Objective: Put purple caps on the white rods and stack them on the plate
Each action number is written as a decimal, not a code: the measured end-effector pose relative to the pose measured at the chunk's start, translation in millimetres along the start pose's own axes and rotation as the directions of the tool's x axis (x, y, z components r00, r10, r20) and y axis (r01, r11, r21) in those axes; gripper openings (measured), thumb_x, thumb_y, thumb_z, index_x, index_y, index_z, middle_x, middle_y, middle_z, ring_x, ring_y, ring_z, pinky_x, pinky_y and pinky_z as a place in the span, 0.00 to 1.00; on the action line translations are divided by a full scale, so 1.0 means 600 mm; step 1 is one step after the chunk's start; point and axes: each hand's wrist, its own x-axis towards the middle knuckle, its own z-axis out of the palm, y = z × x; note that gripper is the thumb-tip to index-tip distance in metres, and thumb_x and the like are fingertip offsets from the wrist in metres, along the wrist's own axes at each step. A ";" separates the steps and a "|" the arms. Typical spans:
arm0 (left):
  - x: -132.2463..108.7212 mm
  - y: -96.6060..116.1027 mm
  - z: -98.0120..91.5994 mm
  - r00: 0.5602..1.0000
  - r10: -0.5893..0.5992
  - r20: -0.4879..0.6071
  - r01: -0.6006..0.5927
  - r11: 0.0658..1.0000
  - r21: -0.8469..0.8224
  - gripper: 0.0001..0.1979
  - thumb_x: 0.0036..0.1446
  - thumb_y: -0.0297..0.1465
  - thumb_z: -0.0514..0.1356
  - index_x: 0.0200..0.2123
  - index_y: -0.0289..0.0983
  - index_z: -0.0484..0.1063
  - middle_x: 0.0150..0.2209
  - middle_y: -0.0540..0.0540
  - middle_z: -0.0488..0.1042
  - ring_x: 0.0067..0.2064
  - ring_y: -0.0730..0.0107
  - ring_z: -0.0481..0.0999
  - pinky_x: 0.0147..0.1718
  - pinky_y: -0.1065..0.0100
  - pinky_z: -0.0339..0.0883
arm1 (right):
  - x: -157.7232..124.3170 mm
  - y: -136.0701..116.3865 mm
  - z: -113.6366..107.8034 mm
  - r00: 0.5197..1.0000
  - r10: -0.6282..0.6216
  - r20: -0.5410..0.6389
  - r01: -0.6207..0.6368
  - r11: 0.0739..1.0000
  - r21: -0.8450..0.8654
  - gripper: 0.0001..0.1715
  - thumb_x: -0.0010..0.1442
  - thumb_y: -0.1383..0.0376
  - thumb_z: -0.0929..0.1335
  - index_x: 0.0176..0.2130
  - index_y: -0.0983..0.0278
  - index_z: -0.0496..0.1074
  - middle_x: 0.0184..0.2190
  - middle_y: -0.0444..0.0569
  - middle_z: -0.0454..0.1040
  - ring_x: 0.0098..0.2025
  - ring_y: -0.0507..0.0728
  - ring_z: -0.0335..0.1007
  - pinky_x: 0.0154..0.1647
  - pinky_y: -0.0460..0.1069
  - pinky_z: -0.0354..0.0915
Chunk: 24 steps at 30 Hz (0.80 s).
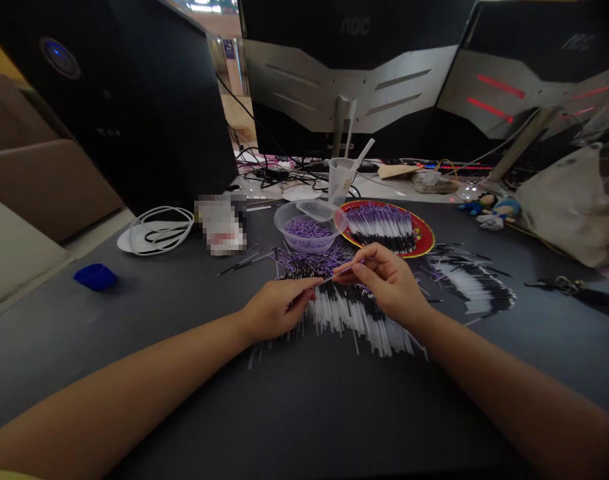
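My left hand [279, 307] pinches the clear end of a thin stick [329, 280] between thumb and fingers. My right hand [389, 283] is closed on a small purple piece [351, 268] at the stick's other end; whether the two are joined I cannot tell. Beneath both hands lies a heap of clear-and-black sticks [339, 313], with loose purple pieces [304, 259] behind it. A clear plastic bowl [279, 230] holds more purple pieces. On a red plate [427, 243] rest several sticks with purple ends. Another pile of sticks [479, 287] lies to the right.
Behind the bowl stands a plastic cup [338, 183] with a straw. Monitors [354, 73] and a black computer case [149, 100] border the back. A blue cup-like object [95, 277] and coiled white cable [159, 230] sit left; pliers [584, 293] lie right.
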 end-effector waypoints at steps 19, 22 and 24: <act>0.005 -0.005 -0.002 0.983 0.169 -0.070 -0.132 0.920 0.369 0.09 0.63 0.30 0.52 0.39 0.35 0.71 0.28 0.49 0.77 0.26 0.74 0.73 0.26 0.69 0.55 | -0.008 0.022 0.011 0.998 -0.008 0.058 0.020 0.978 -0.209 0.03 0.60 0.65 0.65 0.36 0.63 0.67 0.35 0.48 0.74 0.36 0.54 0.75 0.39 0.51 0.70; 0.005 -0.007 -0.002 0.985 0.169 -0.019 -0.147 0.904 0.403 0.10 0.63 0.29 0.51 0.38 0.36 0.71 0.25 0.51 0.75 0.24 0.75 0.71 0.25 0.69 0.52 | -0.008 0.023 0.004 0.997 0.061 0.048 -0.044 0.955 -0.293 0.04 0.60 0.64 0.64 0.36 0.63 0.66 0.32 0.48 0.74 0.30 0.52 0.73 0.32 0.49 0.70; 0.005 -0.008 -0.002 0.984 0.176 0.000 -0.159 0.891 0.425 0.09 0.63 0.29 0.50 0.37 0.36 0.70 0.25 0.51 0.75 0.24 0.74 0.71 0.26 0.69 0.51 | -0.008 0.021 0.001 0.997 0.053 0.060 -0.023 0.910 -0.413 0.05 0.60 0.64 0.64 0.36 0.63 0.67 0.30 0.47 0.74 0.27 0.51 0.70 0.28 0.48 0.67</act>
